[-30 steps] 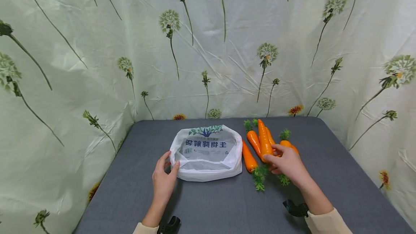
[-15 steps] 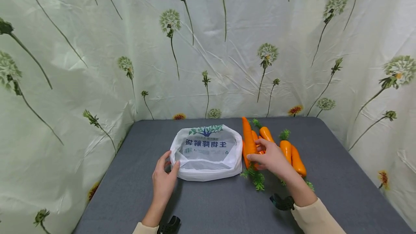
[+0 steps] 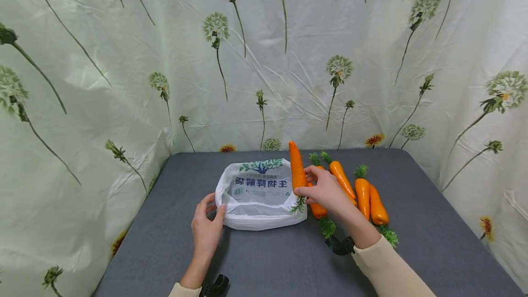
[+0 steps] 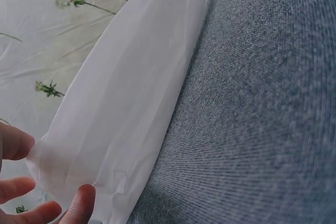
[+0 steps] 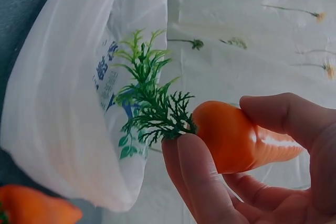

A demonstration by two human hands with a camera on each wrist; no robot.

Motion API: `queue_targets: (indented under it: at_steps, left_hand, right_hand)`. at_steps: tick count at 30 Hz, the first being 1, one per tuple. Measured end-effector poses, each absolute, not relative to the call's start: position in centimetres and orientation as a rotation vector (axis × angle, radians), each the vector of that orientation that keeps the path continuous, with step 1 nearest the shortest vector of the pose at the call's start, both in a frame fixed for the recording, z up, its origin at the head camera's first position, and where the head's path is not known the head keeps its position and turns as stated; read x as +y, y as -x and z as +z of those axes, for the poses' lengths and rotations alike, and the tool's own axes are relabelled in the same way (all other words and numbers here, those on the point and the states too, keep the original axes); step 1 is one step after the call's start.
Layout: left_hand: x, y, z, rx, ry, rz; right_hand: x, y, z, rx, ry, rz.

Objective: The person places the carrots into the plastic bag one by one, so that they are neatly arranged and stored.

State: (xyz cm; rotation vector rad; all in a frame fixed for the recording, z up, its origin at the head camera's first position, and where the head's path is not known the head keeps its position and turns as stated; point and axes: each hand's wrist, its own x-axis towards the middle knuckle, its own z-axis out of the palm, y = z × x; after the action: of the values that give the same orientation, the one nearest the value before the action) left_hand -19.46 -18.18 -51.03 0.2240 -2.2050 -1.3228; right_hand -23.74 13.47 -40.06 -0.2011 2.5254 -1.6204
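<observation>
In the head view my right hand [image 3: 326,191] holds a carrot [image 3: 297,168] over the right end of a white plastic bag [image 3: 264,221]. The carrot's tip points up and away. Seen from the right wrist, thumb and fingers pinch its thick end, and the green leafy top [image 5: 152,87] hangs in front of the bag's mouth. The bag stands with its mouth spread; dark printing shows on its inner far wall. My left hand [image 3: 206,228] holds the bag's left end, its thumb [image 4: 81,203] on the front side and other fingers round the corner.
Right of the bag, several carrots lie on the dark grey table [image 3: 264,265]: one carrot [image 3: 318,211] close beside the bag, others like the carrot [image 3: 378,205] farther right. A flower-printed curtain [image 3: 264,58] hangs behind the table.
My right hand has brought the carrot left, from over the other carrots to over the bag's right end. My left hand has stayed at the bag.
</observation>
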Motion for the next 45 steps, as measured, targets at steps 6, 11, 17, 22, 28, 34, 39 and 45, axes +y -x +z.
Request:
queue_targets:
  at_steps: [6, 11, 17, 22, 28, 34, 39, 45]
  left_hand:
    - [-18.2, 19.6, -50.9, -2.167, -0.246, -1.316]
    - [-18.1, 19.7, -50.9, -2.156, -0.256, -1.284]
    - [-18.1, 19.6, -51.0, -2.162, -0.264, -1.276]
    - [-18.1, 19.6, -51.1, -2.162, -0.248, -1.271]
    - [-18.1, 19.7, -51.2, -2.136, -0.208, -1.266]
    - [-18.1, 19.8, -51.2, -2.132, -0.205, -1.276]
    - [-18.0, 19.8, -51.2, -2.122, -0.198, -1.26]
    - [-17.9, 19.7, -51.1, -2.139, -0.197, -1.253]
  right_hand:
    - [11.3, 24.6, -39.7, 2.56, 0.295, -1.617]
    - [9.6, 25.1, -40.0, 2.706, 0.446, -1.453]
    - [8.4, 25.9, -41.3, 2.799, 0.59, -1.238]
    - [8.2, 26.5, -42.1, 2.808, 0.674, -1.106]
    - [8.0, 26.9, -42.0, 2.829, 0.757, -0.908]
    - [7.7, 27.3, -42.1, 2.809, 0.864, -0.691]
    - [7.2, 27.3, -42.3, 2.792, 0.935, -0.581]
    - [6.7, 27.7, -43.1, 2.749, 0.975, -0.508]
